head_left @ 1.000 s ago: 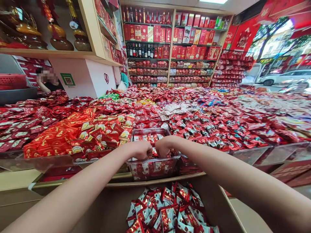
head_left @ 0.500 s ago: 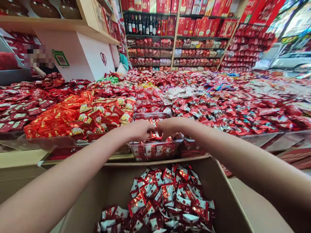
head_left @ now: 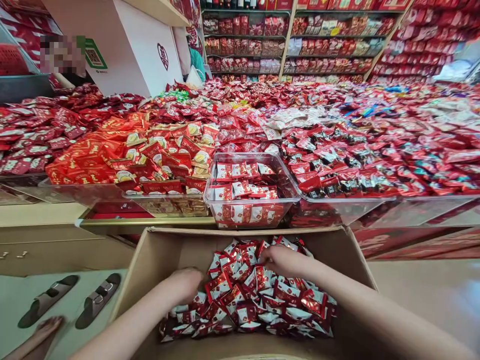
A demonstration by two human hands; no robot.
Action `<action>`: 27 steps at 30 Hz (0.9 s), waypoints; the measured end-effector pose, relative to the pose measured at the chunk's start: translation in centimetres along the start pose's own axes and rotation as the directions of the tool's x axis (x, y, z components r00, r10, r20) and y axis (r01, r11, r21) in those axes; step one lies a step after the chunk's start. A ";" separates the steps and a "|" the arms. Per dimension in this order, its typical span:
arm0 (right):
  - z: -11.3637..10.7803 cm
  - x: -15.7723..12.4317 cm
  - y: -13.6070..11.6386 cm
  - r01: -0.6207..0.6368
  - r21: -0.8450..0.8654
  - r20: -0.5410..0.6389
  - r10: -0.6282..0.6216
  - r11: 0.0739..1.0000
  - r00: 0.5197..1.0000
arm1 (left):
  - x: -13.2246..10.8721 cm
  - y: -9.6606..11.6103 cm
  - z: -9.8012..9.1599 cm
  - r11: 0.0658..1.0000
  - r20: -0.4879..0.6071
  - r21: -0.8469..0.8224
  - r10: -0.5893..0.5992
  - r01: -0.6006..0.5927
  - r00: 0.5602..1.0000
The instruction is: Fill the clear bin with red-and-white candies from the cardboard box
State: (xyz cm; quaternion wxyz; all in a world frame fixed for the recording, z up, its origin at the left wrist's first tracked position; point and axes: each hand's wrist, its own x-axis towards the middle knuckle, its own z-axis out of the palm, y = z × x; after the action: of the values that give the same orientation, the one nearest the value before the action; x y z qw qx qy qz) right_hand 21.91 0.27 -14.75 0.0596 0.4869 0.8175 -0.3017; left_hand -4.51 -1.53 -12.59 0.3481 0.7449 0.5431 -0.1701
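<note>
Small red-and-white wrapped candy packets point(head_left: 245, 295) lie heaped in an open cardboard box point(head_left: 150, 285) in front of me. My right hand point(head_left: 283, 261) is at the far side of this heap, its fingers curled together against a candy packet point(head_left: 263, 246). Over the heap's left edge hangs my left hand point(head_left: 187, 284); its fingertips are turned down and away, so their grip is hidden. Just beyond the box, a clear plastic bin point(head_left: 255, 201) holds neat rows of the same packets.
Bins of durian-labelled packets point(head_left: 168, 160) and dark red packets point(head_left: 345, 175) flank the clear bin. Shelves of goods point(head_left: 243, 47) stand behind. A person's bare foot point(head_left: 48, 325) and a pair of sandals point(head_left: 98, 300) are on the floor at left. Another person sits by the white pillar point(head_left: 138, 45).
Both hands have come back from the clear bin, down into the cardboard box, and moved apart. The view has tilted down, and the rows in the bin are now uncovered.
</note>
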 end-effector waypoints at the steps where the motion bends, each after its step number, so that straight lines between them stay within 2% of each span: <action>1: 0.9 0.8 -0.1 -0.016 0.005 0.009 0.016 1.000 1.000 | 0.8 -0.4 0.6 1.000 0.019 -0.022 0.015 -0.014 1.000; 3: 2.1 1.8 -0.4 -0.051 0.013 0.025 0.051 0.999 0.998 | 1.9 -1.1 1.3 0.999 0.015 -0.044 0.017 -0.016 1.000; 7: 2.7 2.0 -0.5 -0.081 0.086 0.009 0.080 0.993 0.997 | 2.7 -1.7 1.8 0.994 -0.096 -0.109 0.003 -0.013 0.995; 9: 2.3 1.8 -0.4 -0.056 0.159 -0.026 0.061 0.986 0.998 | 2.8 -0.9 2.0 0.977 -0.133 -0.201 0.048 -0.074 0.990; 12: 1.6 1.2 -0.9 0.006 0.328 -0.072 0.019 0.945 0.997 | 2.6 1.6 2.6 0.904 -0.129 -0.378 0.161 -0.198 0.979; 14: 1.4 0.8 -1.5 0.036 0.588 -0.087 0.019 0.808 0.996 | 2.3 3.5 3.1 0.782 -0.126 -0.561 0.243 -0.271 0.962; 16: 1.3 0.4 -2.0 0.039 0.825 -0.076 0.043 0.563 0.996 | 1.9 4.8 3.3 0.618 -0.141 -0.736 0.262 -0.278 0.955; 17: 1.3 0.3 -2.1 0.026 0.893 -0.058 0.057 0.450 0.997 | 1.7 5.2 3.4 0.536 -0.145 -0.803 0.249 -0.261 0.957; 18: 1.3 0.3 -2.3 0.010 0.926 -0.040 0.071 0.377 0.997 | 1.5 5.4 3.3 0.475 -0.146 -0.846 0.230 -0.242 0.962; 20: 1.4 0.2 -2.5 -0.011 0.954 -0.016 0.089 0.301 0.996 | 1.3 5.4 3.1 0.424 -0.155 -0.877 0.192 -0.224 0.969; 22: 1.5 0.2 -2.8 0.019 0.956 -0.044 0.077 0.292 0.996 | 1.2 5.1 2.9 0.415 -0.176 -0.878 0.182 -0.238 0.967; 23: 1.6 0.2 -3.0 0.056 0.947 -0.078 0.056 0.317 0.995 | 1.1 4.9 2.8 0.433 -0.193 -0.864 0.182 -0.255 0.964; 27: 1.6 0.2 -3.8 0.202 0.817 -0.218 -0.035 0.540 0.975 | 0.9 4.2 2.7 0.565 -0.263 -0.760 0.186 -0.323 0.947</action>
State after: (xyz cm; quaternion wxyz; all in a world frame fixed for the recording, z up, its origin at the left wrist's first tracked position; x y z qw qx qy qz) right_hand 18.35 -1.80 -14.45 -0.2716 0.4245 0.6088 -0.6128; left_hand 0.03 -3.49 -13.67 0.6201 0.5934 0.4732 0.1985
